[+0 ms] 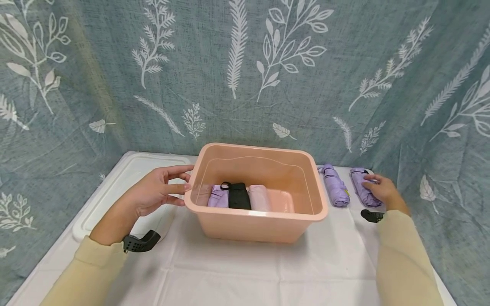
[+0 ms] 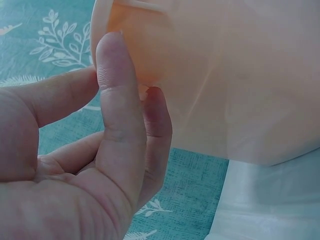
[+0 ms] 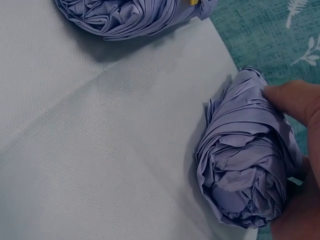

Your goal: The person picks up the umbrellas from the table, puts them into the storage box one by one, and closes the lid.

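Note:
A peach plastic tub stands mid-table with rolled bundles inside: a purple one, a black one with a loop, and a pale pink one. My left hand touches the tub's left rim with its fingertips; in the left wrist view its fingers lie against the outer wall. At the far right, my right hand grips a folded purple umbrella lying on the table. Another folded purple umbrella with a yellow tag lies to its left.
A white lid lies flat on the left of the table, partly under my left arm. White cloth covers the table. A blue-green patterned curtain hangs behind and along both sides.

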Action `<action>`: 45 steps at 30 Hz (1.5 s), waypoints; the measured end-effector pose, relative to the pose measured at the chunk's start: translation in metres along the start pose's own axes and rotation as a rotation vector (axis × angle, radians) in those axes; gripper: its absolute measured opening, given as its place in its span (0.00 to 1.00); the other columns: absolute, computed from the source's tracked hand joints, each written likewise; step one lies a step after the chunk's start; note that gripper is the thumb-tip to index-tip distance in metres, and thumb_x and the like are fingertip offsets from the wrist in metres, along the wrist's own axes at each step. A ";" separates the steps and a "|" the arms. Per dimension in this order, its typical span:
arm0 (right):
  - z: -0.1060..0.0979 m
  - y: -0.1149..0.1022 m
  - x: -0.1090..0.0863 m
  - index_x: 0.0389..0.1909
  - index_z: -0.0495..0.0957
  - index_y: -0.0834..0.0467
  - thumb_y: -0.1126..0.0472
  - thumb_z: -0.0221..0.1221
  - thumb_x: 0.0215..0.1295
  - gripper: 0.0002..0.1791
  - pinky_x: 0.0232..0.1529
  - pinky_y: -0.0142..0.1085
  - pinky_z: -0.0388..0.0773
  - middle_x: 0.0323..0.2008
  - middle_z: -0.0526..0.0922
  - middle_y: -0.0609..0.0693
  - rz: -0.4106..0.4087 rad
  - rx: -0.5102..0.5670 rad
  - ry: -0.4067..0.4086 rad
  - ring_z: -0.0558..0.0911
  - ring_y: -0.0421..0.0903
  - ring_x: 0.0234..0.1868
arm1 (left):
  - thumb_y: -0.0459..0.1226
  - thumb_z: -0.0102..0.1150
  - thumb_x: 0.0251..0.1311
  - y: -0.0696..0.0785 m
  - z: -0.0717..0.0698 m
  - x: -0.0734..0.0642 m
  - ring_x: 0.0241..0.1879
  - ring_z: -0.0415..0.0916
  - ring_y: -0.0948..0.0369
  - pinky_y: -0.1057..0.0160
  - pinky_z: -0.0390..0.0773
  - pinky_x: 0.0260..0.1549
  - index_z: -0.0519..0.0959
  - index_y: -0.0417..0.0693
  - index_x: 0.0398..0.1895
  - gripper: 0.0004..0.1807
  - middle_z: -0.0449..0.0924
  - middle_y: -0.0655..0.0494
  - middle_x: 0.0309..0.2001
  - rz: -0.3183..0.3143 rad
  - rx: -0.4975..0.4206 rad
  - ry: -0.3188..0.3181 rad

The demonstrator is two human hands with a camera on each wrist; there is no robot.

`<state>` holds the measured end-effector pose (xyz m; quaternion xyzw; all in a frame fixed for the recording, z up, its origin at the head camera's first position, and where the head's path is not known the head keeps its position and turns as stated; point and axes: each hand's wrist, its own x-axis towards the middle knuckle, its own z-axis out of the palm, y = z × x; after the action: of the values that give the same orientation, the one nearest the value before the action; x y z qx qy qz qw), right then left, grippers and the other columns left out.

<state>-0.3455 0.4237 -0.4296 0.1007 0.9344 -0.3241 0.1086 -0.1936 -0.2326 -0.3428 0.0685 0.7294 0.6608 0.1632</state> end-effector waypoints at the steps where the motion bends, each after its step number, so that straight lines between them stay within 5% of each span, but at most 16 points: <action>1: 0.000 0.001 0.001 0.76 0.62 0.59 0.40 0.49 0.77 0.37 0.66 0.62 0.69 0.76 0.53 0.76 -0.006 -0.004 0.001 0.64 0.70 0.69 | 0.30 0.63 0.67 0.000 0.000 0.000 0.41 0.83 0.63 0.59 0.89 0.38 0.56 0.39 0.80 0.41 0.71 0.53 0.52 0.001 -0.001 -0.002; 5: 0.001 0.000 0.003 0.74 0.63 0.61 0.44 0.52 0.77 0.34 0.60 0.57 0.72 0.74 0.56 0.77 -0.027 -0.016 0.013 0.67 0.66 0.63 | 0.29 0.63 0.67 0.000 -0.001 0.000 0.43 0.83 0.64 0.59 0.89 0.38 0.56 0.38 0.80 0.41 0.73 0.55 0.51 0.000 0.000 -0.001; 18: 0.001 -0.005 0.008 0.78 0.61 0.59 0.50 0.61 0.71 0.39 0.49 0.38 0.74 0.79 0.44 0.73 0.039 0.116 -0.063 0.63 0.66 0.70 | 0.30 0.63 0.68 0.000 0.000 0.001 0.42 0.83 0.63 0.59 0.89 0.37 0.56 0.39 0.80 0.41 0.72 0.56 0.50 -0.003 -0.004 -0.002; 24: 0.005 -0.005 0.011 0.77 0.61 0.60 0.52 0.62 0.71 0.38 0.41 0.31 0.76 0.78 0.49 0.73 0.039 0.150 -0.066 0.69 0.58 0.59 | 0.31 0.63 0.68 0.001 0.000 0.000 0.41 0.83 0.63 0.59 0.89 0.37 0.56 0.39 0.80 0.40 0.72 0.56 0.50 0.004 0.002 -0.002; 31: 0.004 -0.015 -0.005 0.76 0.59 0.65 0.53 0.63 0.72 0.40 0.37 0.31 0.83 0.73 0.58 0.72 0.026 0.248 -0.134 0.78 0.36 0.35 | 0.30 0.63 0.67 0.000 0.001 0.000 0.39 0.83 0.63 0.60 0.89 0.37 0.58 0.38 0.80 0.40 0.72 0.56 0.50 0.004 -0.008 0.009; 45: 0.006 -0.003 -0.007 0.76 0.63 0.62 0.46 0.69 0.65 0.45 0.37 0.32 0.86 0.67 0.66 0.69 0.010 0.245 -0.104 0.81 0.36 0.34 | 0.31 0.63 0.68 -0.001 0.001 0.000 0.37 0.82 0.62 0.59 0.89 0.37 0.58 0.40 0.80 0.39 0.72 0.55 0.50 0.016 0.003 0.001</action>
<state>-0.3384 0.4163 -0.4306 0.1011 0.8803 -0.4401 0.1454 -0.1930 -0.2321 -0.3436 0.0742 0.7298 0.6612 0.1572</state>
